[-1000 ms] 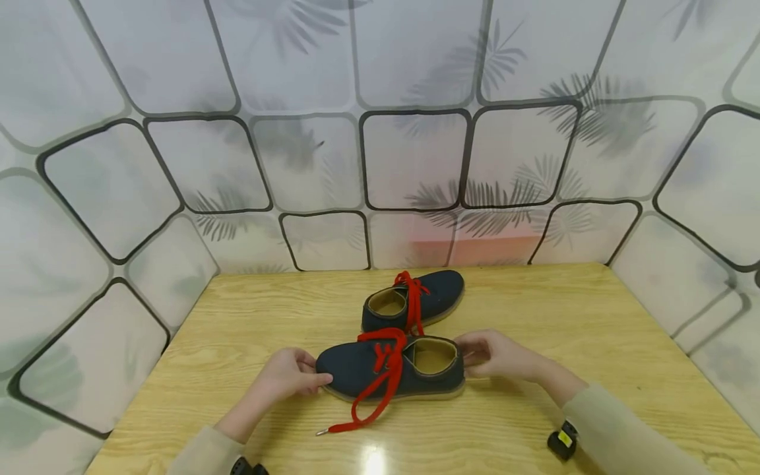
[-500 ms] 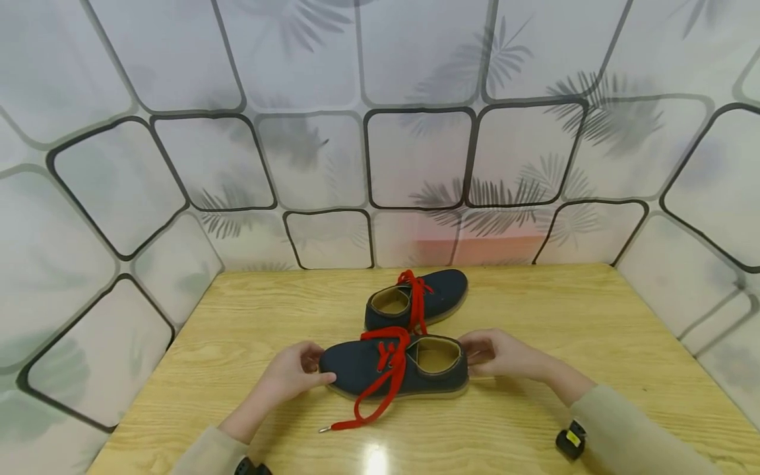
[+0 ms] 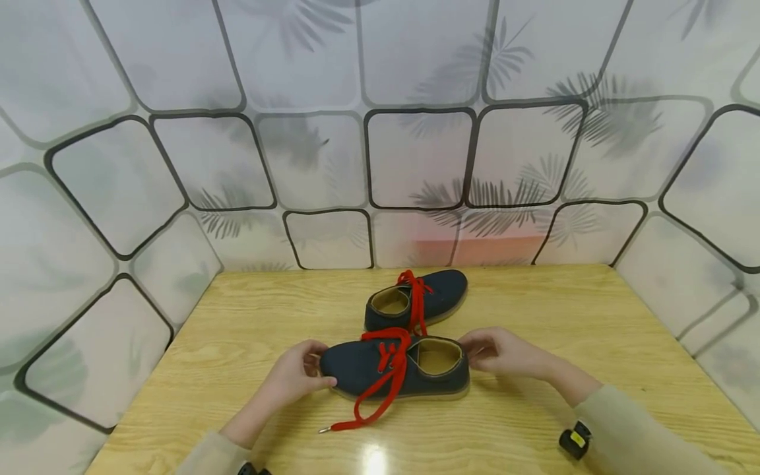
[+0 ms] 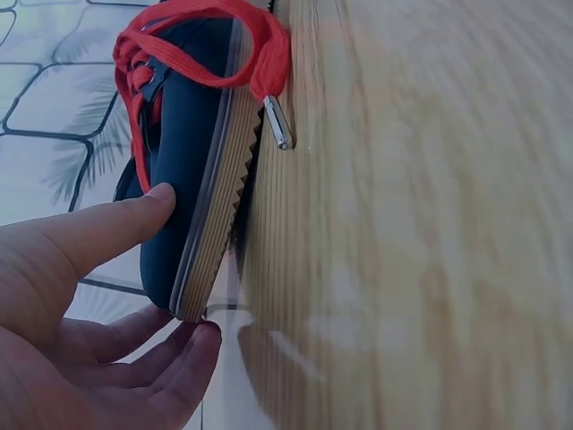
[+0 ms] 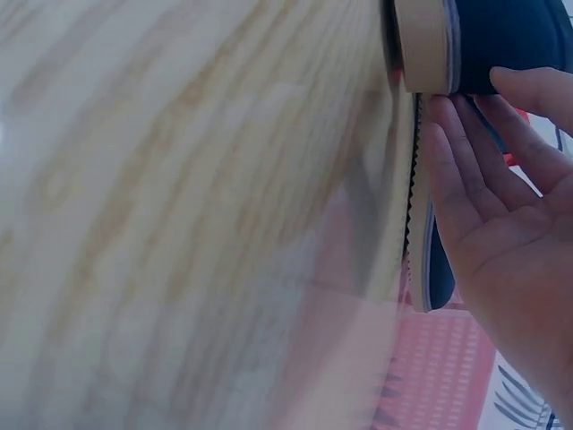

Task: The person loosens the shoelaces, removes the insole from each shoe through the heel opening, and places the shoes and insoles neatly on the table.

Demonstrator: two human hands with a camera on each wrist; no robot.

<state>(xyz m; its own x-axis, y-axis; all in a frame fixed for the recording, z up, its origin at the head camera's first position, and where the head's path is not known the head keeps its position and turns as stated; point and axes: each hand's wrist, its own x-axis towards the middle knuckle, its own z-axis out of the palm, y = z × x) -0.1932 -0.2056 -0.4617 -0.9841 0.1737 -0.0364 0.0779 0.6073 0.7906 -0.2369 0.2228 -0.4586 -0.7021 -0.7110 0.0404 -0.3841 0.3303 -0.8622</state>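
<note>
A navy lace-up shoe (image 3: 356, 369) with red laces and a tan sole lies sideways across the table, toe to the left. My left hand (image 3: 297, 375) holds its toe, thumb on the near side and the other fingers around the tip. At the heel is my right hand (image 3: 505, 355); in the right wrist view its thumb (image 5: 528, 88) and fingertips touch the heel. The red lace (image 3: 380, 402) hangs down the near side, its metal tip on the wood. Behind lies a second navy shoe (image 3: 445, 290), toe to the right, its red laces hanging toward the front shoe.
The light wooden table (image 3: 249, 303) is bordered by a patterned pale curtain (image 3: 320, 158) at the back and sides. Through it a pink-red shape (image 3: 487, 249) shows faintly at the back. A pink basket-like thing (image 5: 439, 367) appears in the right wrist view.
The whole view has shifted slightly since the first frame. Both shoes stay in place, and both hands stay at the front shoe's toe and heel with only slight finger movement.
</note>
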